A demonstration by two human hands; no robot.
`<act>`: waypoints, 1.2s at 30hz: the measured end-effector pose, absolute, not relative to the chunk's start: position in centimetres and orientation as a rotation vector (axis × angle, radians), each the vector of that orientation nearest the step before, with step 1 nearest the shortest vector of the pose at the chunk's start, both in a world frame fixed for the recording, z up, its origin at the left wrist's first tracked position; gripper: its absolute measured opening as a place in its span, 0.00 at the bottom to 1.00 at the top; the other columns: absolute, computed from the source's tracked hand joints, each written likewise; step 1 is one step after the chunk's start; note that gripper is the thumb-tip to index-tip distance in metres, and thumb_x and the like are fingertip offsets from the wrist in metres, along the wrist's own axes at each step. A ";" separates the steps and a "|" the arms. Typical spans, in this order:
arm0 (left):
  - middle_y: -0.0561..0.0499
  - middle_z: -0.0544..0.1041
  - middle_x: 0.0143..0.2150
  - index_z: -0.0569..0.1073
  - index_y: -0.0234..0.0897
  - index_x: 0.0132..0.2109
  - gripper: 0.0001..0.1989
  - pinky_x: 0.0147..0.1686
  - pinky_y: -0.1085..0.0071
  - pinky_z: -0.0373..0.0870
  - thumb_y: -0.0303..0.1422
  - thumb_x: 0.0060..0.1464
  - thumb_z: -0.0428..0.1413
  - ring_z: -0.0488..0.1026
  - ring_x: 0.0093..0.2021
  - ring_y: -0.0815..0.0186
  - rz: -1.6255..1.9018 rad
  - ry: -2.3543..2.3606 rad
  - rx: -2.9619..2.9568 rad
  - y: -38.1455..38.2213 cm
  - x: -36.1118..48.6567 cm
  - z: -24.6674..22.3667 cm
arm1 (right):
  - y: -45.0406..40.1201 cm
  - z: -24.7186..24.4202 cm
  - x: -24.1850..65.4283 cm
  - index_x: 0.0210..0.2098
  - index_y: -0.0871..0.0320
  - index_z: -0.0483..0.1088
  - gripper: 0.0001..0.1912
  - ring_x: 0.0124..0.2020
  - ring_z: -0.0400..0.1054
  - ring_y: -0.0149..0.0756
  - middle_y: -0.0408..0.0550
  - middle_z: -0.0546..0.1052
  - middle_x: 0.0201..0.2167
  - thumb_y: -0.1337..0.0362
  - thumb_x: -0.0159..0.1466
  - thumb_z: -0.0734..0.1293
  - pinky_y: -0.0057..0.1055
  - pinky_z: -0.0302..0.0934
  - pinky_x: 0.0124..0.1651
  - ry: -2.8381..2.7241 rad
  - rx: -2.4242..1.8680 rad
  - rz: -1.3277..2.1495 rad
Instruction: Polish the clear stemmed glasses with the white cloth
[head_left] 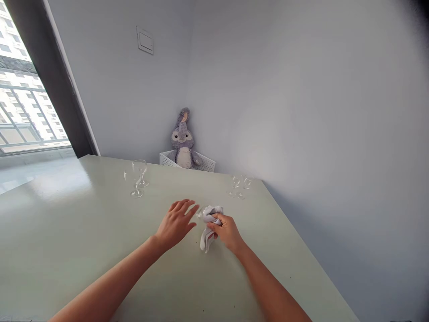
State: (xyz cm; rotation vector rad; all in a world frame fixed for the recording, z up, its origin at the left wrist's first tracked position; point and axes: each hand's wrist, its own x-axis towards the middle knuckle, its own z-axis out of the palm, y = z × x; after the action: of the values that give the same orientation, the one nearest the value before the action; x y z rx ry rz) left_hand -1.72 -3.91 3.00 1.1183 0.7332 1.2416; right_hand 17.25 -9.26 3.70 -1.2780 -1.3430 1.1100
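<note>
a pale grey cloth (208,213) is bunched above the near-middle part of the pale green table (83,232), one fold hanging down toward the surface. the right hand (229,230) is closed on it, thumb and fingers pinching the folds. a clear, shiny edge shows at the cloth's left side, perhaps glass, but it is too small to tell. the left hand (176,222) is open, fingers spread, just beside the cloth with nothing in its grasp; whether it touches the table i cannot tell.

if something breakable is inside the folds, a loose pinch on slick fabric could let it slide out and drop, and a hard squeeze or twist could crack it. the hanging fold could also snag or drag on whatever it meets.

farther off to the left, two clear stemmed glasses stand close together, a front glass (136,193) and a rear glass (140,167); a wide sweep of the left arm could tip them. beyond the right hand, small stemmed glasses (236,180) stand near the table's far right corner, in the way of a forward reach. past the far edge, a plush rabbit (183,156) sits in a white perforated basket (208,165) against the wall.
</note>
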 end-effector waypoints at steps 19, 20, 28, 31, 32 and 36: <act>0.55 0.72 0.23 0.65 0.42 0.44 0.11 0.28 0.73 0.58 0.38 0.58 0.43 0.68 0.24 0.67 0.705 1.055 2.752 -3.4 -1.2 0.3 | -10.6 6.1 18.5 0.47 0.51 0.68 0.21 0.32 0.69 0.34 0.44 0.74 0.36 0.70 0.54 0.60 0.30 0.64 0.31 -1.832 -1.279 1.134; 0.55 0.72 0.24 0.64 0.41 0.44 0.10 0.29 0.72 0.58 0.37 0.58 0.43 0.68 0.24 0.67 0.682 1.051 2.795 -3.5 -1.3 0.4 | -10.5 5.8 18.2 0.48 0.52 0.67 0.22 0.28 0.69 0.33 0.43 0.74 0.32 0.68 0.54 0.60 0.29 0.63 0.27 -1.748 -1.260 1.268; 0.49 0.73 0.28 0.62 0.35 0.51 0.14 0.33 0.67 0.57 0.29 0.57 0.44 0.69 0.29 0.64 0.847 0.988 3.056 -3.5 -1.8 0.2 | -11.1 3.0 15.0 0.39 0.61 0.69 0.18 0.18 0.67 0.31 0.43 0.72 0.21 0.57 0.52 0.67 0.26 0.60 0.17 -0.964 -1.136 1.569; 0.49 0.73 0.28 0.62 0.35 0.52 0.15 0.32 0.68 0.57 0.29 0.57 0.45 0.69 0.29 0.65 0.843 0.954 3.000 -3.6 -1.7 0.5 | -11.4 2.3 14.9 0.37 0.61 0.70 0.14 0.16 0.66 0.30 0.41 0.70 0.18 0.60 0.52 0.67 0.25 0.58 0.17 -1.042 -1.178 1.448; 0.50 0.73 0.28 0.62 0.36 0.52 0.15 0.31 0.69 0.57 0.30 0.57 0.45 0.69 0.28 0.66 0.814 0.950 2.949 -3.7 -1.7 0.7 | -11.4 2.3 15.2 0.37 0.60 0.71 0.13 0.16 0.66 0.31 0.40 0.70 0.17 0.62 0.53 0.66 0.25 0.58 0.18 -1.155 -1.180 1.405; 0.55 0.70 0.23 0.68 0.41 0.45 0.12 0.27 0.73 0.55 0.38 0.55 0.48 0.65 0.24 0.69 0.521 0.895 2.610 -3.9 -2.2 2.3 | -11.6 3.8 17.3 0.35 0.56 0.72 0.08 0.28 0.70 0.34 0.43 0.75 0.25 0.64 0.56 0.64 0.31 0.62 0.33 -1.755 -1.068 1.143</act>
State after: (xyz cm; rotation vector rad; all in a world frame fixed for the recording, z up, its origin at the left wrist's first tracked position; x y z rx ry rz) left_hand -2.25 -3.91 2.27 2.6098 0.8954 0.5207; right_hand 17.34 -11.61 3.80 -1.0685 -1.7551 1.1427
